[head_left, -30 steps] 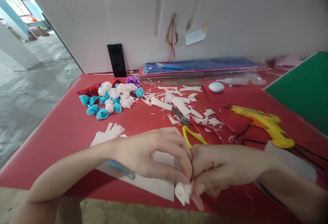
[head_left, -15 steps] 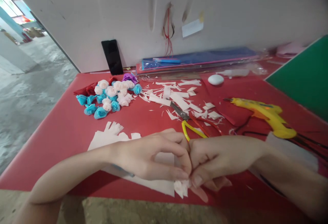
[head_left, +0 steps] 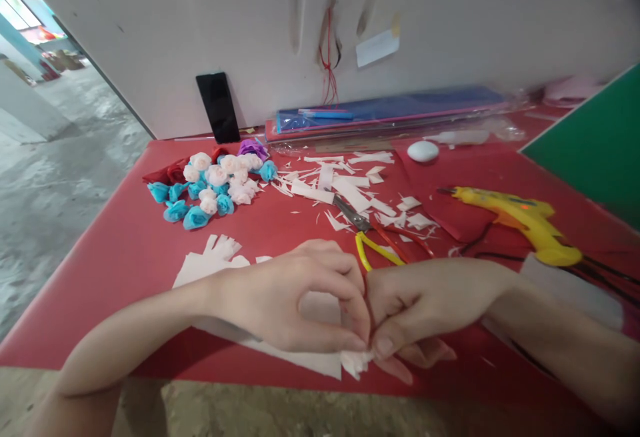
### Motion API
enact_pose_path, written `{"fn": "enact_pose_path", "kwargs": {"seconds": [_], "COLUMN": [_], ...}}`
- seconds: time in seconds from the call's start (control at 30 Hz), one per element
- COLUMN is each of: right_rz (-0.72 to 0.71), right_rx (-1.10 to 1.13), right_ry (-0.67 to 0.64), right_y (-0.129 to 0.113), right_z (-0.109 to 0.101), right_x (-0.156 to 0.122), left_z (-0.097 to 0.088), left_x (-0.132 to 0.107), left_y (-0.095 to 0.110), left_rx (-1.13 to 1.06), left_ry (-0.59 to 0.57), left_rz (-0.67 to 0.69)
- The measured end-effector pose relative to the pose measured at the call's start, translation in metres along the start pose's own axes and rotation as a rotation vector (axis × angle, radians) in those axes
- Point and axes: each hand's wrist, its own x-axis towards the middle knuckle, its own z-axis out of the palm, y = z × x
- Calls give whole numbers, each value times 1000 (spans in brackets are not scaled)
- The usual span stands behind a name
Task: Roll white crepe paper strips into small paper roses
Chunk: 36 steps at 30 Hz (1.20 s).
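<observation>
A small white paper flower (head_left: 356, 363) sits pinched between my two hands close to the front edge of the table. My left hand (head_left: 300, 300) holds it with thumb and forefinger curled into a ring. My right hand (head_left: 425, 310) presses its thumb and forefinger against the flower's other side, and its fingertips meet those of the left. Beneath my left hand lies white crepe paper (head_left: 305, 360) with a cut, fringed end. Just beyond my hands, scissors (head_left: 363, 223) with yellow and red handles rest among white paper scraps (head_left: 350, 193).
Finished paper roses (head_left: 215, 183) in blue, white, red and purple are heaped at the left. A yellow glue gun (head_left: 523, 220) with its cord lies at the right, near a white oval object (head_left: 423, 151). A phone (head_left: 219, 108) leans on the wall beside wrapped paper sheets (head_left: 390, 111).
Both hands keep their pinch on the flower, with only slight finger shifts. The flower is a little more covered by the fingers. The view has tilted slightly.
</observation>
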Motion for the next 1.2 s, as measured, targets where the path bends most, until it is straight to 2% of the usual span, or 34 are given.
{"fn": "enact_pose_path", "kwargs": {"seconds": [0.1,0.3,0.43,0.63,0.9,1.2], "right_rz": [-1,-73,-87,-74,-37,-31], "right_rx": [4,11,-7,-37,-56,-34], "right_ry": [-9,-206,-239,-268,-264,-246], "right_y": [2,15,18,13,8,13], "right_z": [-1,-9,-10,-11,-11,-11], "right_x": [1,12,15,12,10,13], "left_z": [1,1,0,-3,-1,3], "left_x": [1,1,2,6,7,6], "left_y": [-2,-8,-13,-16,-16,-14], "left_rx": [12,2,-1,51,137,110], "left_ry": [-19,-67,-100,-144,-118,-131], "left_rz": [24,42,112,224,323,283]}}
